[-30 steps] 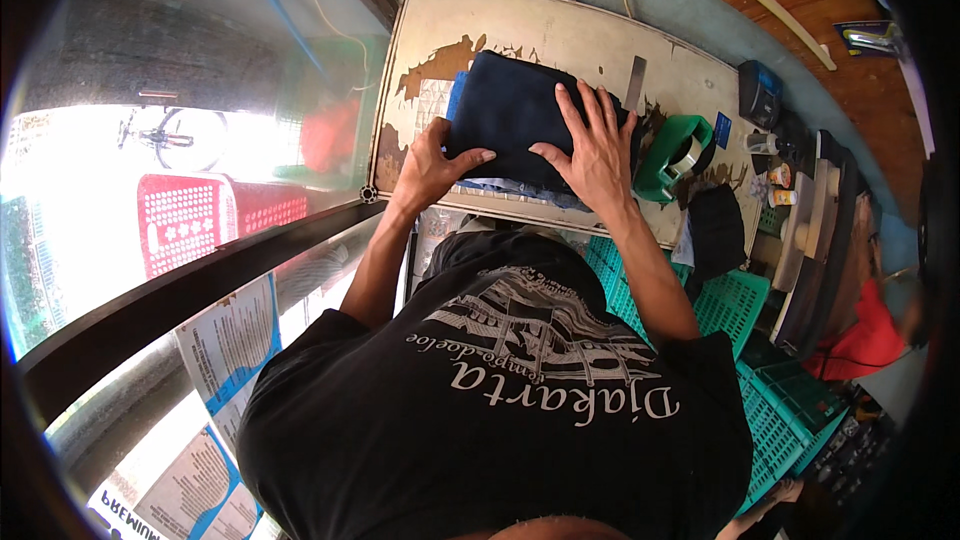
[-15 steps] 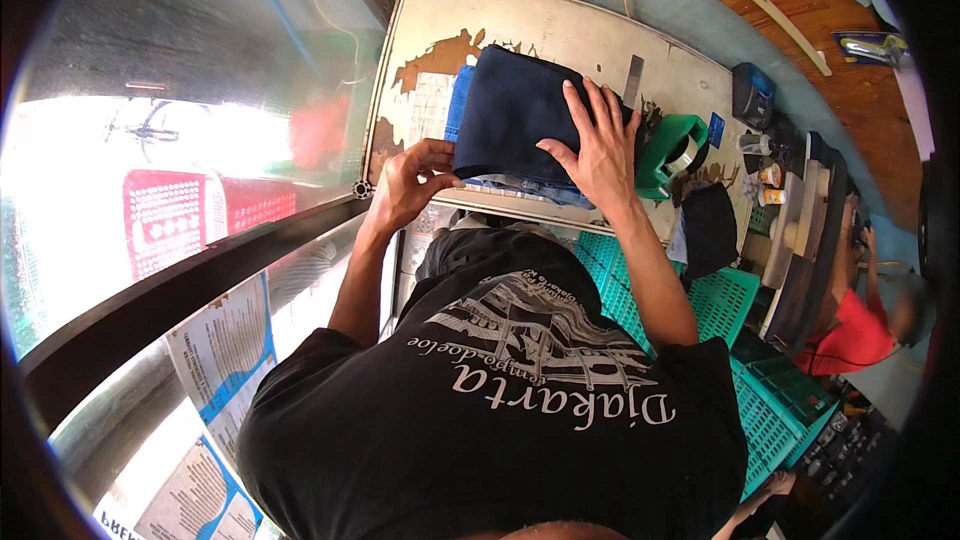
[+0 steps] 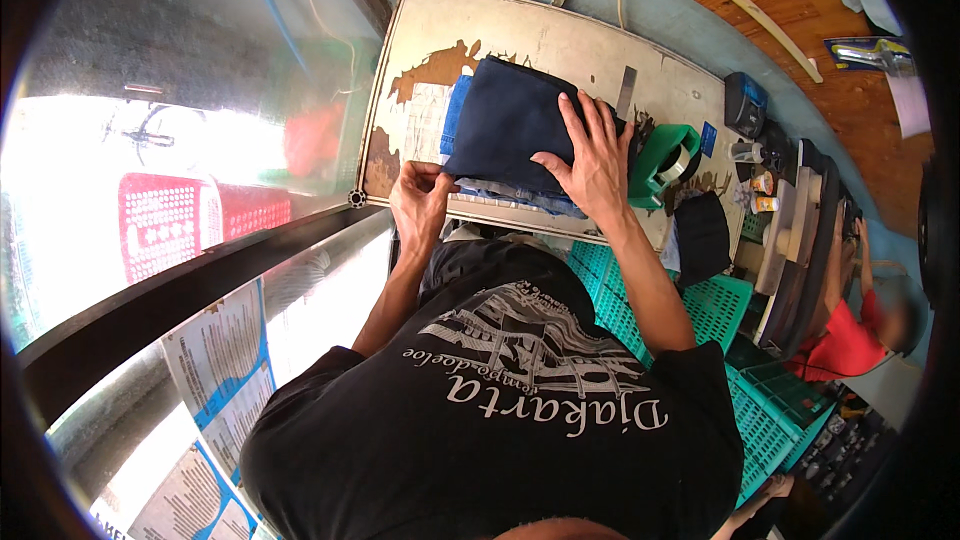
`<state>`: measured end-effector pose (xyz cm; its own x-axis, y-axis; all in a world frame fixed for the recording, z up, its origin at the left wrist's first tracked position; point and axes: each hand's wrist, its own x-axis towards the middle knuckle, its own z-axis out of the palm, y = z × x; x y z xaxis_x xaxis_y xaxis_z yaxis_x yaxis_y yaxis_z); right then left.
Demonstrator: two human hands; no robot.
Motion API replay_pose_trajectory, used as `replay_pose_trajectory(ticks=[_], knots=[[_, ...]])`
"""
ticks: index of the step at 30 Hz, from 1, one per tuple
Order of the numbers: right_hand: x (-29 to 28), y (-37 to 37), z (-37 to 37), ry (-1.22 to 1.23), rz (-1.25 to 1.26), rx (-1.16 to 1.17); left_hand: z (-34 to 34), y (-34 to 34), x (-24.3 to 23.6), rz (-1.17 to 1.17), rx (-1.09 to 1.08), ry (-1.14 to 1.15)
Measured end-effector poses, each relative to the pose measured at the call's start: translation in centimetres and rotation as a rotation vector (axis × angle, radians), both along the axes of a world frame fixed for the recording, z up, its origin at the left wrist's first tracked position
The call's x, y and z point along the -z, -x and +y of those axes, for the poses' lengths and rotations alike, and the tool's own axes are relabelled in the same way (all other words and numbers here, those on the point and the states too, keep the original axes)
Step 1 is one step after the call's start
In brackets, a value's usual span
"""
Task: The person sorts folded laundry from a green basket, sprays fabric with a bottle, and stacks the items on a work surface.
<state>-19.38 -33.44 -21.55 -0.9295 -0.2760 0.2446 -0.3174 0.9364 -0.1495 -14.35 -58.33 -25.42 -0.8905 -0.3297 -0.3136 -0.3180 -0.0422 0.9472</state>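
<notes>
Worn table [image 3: 560, 40]; tape dispenser [image 3: 662, 158] beside clothes [image 3: 510, 125].

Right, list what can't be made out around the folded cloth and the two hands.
Head view only:
- Left hand: fingertips curl at the near edge of the dark blue folded cloth; whether they pinch it is hidden.
- Right hand: its palm covers the cloth's right part.
- Lighter blue layers beneath: only edges show, count unclear.
- Green tape dispenser: partly behind the right hand.
- Table: near edge blocked by arms and body.

Black short-sleeved T-shirt [image 3: 500, 430] with a white printed graphic; bare forearms.
</notes>
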Motion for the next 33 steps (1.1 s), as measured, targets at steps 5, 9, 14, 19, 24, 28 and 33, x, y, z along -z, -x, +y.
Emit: replay_pose_trajectory(ticks=[5,9,14,19,24,28,33], knots=[[0.3,-0.2,0.1,0.017,0.012,0.01,-2.0,0.1,-1.3,0.011,0.308,-0.154],[-1.2,-0.4,0.4,0.042,0.058,0.015,-3.6,0.2,-2.1,0.101,0.536,-0.171],[-0.2,-0.3,0.5,0.07,0.065,0.016,-4.6,0.8,-0.7,0.171,0.575,0.114],[0.5,-0.6,0.8,0.059,0.067,0.052,-2.3,2.1,-1.7,0.259,0.599,0.405],[-0.4,-0.3,0.3,0.083,0.054,0.028,-1.6,0.9,0.2,0.211,0.367,0.219],[-0.3,-0.3,0.3,0.067,0.041,0.011,-0.7,-0.2,2.5,0.19,0.142,-0.277],[-0.2,-0.3,0.4,0.061,0.025,0.015,-3.8,2.0,-1.3,-0.035,0.59,0.037]])
